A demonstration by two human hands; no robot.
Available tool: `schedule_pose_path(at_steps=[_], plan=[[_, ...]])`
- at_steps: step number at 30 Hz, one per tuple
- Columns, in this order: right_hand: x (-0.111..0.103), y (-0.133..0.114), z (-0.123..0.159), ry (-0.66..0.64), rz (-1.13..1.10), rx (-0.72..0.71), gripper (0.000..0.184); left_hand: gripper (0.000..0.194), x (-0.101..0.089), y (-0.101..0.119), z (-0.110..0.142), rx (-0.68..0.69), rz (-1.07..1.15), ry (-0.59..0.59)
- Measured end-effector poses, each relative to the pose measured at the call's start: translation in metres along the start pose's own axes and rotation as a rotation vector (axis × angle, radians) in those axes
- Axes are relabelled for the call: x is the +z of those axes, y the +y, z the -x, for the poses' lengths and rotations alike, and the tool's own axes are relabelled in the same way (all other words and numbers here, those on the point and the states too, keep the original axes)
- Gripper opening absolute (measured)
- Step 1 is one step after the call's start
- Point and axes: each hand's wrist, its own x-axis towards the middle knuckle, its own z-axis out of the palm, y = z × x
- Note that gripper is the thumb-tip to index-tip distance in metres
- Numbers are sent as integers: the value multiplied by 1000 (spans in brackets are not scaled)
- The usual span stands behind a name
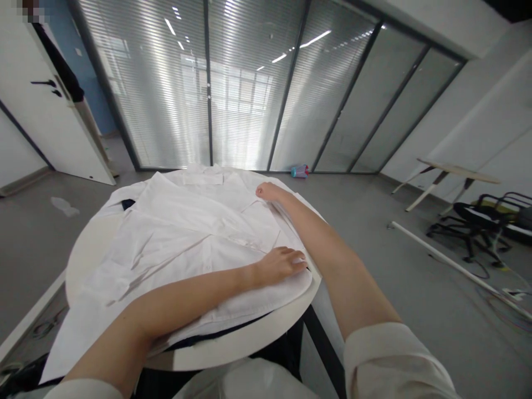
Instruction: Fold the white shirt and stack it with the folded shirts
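A white button-up shirt (183, 233) lies spread flat over a round white table (249, 332), its collar at the far side and its hem hanging over the near-left edge. My left hand (280, 263) reaches across and rests palm down on the shirt's right side near the table edge, fingers together. My right hand (268, 192) lies farther away on the shirt's right shoulder area, fingers curled and pressing on the fabric. Whether either hand pinches the cloth cannot be told.
A dark garment (128, 203) peeks out under the shirt at the far left. Glass walls with blinds stand behind. A small colourful cup (300, 171) lies on the floor. Right: a tipped table (453, 174), a black chair frame (486, 219), a white pole (457, 269). An open door (50, 111) at left.
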Motion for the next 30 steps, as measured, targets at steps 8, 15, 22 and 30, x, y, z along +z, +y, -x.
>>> schedule_pose_path(at_steps=[8, 15, 22, 30], plan=[[8, 1, -4, 12, 14, 13, 28, 18, 11, 1, -5, -134, 95, -52], [16, 7, -4, 27, -44, 29, 26, 18, 7, 2, -7, -180, 87, -65], [29, 12, -7, 21, -125, 72, 20, 19, 6, 0, -4, -243, 59, -49], [39, 11, -9, 65, -199, 112, 23, 11, 0, -5, -5, -161, 20, -96]])
